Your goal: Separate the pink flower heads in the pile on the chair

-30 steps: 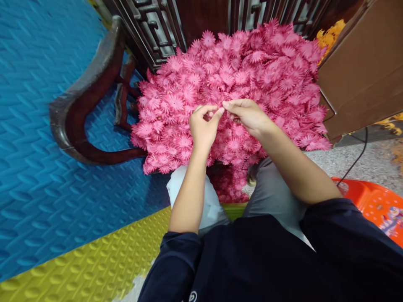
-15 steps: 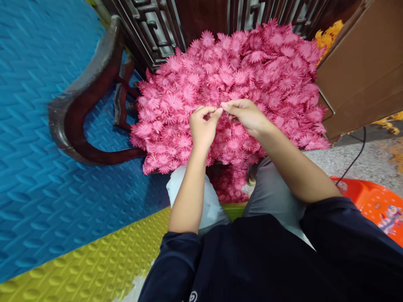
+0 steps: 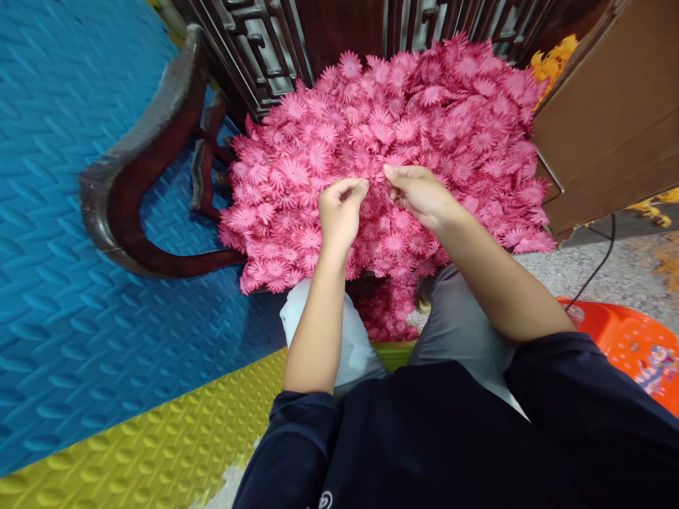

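Observation:
A thick pile of pink artificial flowers (image 3: 297, 170) lies in front of me, and both hands are over its middle. My left hand (image 3: 341, 212) is closed, thumb and index finger pinched together at the tip; what sits between them is too small to make out. A short gap to the right, my right hand (image 3: 416, 192) is also closed in a pinch, its fingertips level with a flower petal behind. Anything in that pinch is hidden against the pink. The two hands do not touch.
A dark curved wooden armrest (image 3: 127, 205) stands at the left over blue matting (image 3: 47, 283). Carved dark wood (image 3: 344, 28) rises behind the pile. On the right are a brown cardboard box (image 3: 610, 113) and an orange plastic stool (image 3: 626, 329). More pink flowers lie lower down, between my knees.
The fingertips, together before, are now apart. My right hand has moved slightly to the right and up, while my left hand has hardly moved.

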Available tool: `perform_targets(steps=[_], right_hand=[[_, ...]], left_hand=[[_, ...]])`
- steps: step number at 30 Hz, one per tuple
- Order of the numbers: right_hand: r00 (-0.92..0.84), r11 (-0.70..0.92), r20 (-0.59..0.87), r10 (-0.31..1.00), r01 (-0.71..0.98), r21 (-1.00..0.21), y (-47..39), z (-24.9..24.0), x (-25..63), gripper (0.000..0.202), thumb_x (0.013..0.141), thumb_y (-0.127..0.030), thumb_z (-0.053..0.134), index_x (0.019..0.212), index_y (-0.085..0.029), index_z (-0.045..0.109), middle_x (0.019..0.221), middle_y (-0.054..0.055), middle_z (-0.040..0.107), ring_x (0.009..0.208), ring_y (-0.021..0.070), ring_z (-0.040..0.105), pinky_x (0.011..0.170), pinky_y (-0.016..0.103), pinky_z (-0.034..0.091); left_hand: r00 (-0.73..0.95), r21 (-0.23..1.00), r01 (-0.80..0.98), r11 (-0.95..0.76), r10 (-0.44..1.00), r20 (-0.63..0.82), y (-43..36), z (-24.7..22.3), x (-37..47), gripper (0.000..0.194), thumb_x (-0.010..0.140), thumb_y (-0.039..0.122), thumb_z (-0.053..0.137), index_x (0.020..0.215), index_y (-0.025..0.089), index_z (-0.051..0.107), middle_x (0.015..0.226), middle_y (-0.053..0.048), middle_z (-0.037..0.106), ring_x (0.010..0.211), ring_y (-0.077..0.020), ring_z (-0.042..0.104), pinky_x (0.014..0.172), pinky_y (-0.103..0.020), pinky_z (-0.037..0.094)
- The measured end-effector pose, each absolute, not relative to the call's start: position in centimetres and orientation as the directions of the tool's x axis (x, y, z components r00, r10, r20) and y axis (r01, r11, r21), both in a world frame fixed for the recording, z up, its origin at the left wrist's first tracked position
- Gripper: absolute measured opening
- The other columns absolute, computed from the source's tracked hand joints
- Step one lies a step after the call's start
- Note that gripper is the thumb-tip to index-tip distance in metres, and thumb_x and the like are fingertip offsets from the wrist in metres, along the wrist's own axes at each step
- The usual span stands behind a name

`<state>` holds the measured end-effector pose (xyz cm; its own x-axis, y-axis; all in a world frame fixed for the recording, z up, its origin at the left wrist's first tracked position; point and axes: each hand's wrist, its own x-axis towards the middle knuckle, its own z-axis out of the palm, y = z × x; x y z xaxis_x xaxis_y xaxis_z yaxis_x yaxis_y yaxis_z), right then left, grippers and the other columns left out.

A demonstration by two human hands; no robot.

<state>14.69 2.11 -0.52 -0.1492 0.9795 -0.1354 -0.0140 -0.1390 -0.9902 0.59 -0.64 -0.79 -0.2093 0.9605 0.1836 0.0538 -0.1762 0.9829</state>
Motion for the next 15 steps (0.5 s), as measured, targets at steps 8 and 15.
perform_targets(steps=[8,15], right_hand=[[-0.042,-0.082,-0.083,0.996,0.030,-0.996,2.74,-0.73,15.20,0.044,0.082,-0.057,0.055,0.063,-0.019,0.044,0.057,-0.004,0.039,0.050,0.0054,0.035,0.051,0.022,0.032],[0.114,-0.098,-0.091,0.989,0.058,-0.994,2.65,-0.82,14.62,0.051,0.079,-0.069,0.049,0.062,-0.021,0.040,0.058,-0.003,0.035,0.055,0.0091,0.041,0.053,0.025,0.033]], left_hand=[[-0.330,0.939,0.132,-0.317,0.880,0.343,-0.51,-1.07,0.12,0.020,0.079,0.011,0.060,0.061,0.019,0.058,0.061,0.004,0.052,0.062,-0.0091,0.049,0.066,-0.022,0.042],[-0.413,0.852,0.264,-0.453,0.745,0.524,-0.60,-1.71,0.10,0.024,0.087,0.030,0.057,0.067,0.019,0.051,0.068,0.001,0.047,0.068,-0.0112,0.048,0.071,-0.025,0.041]])
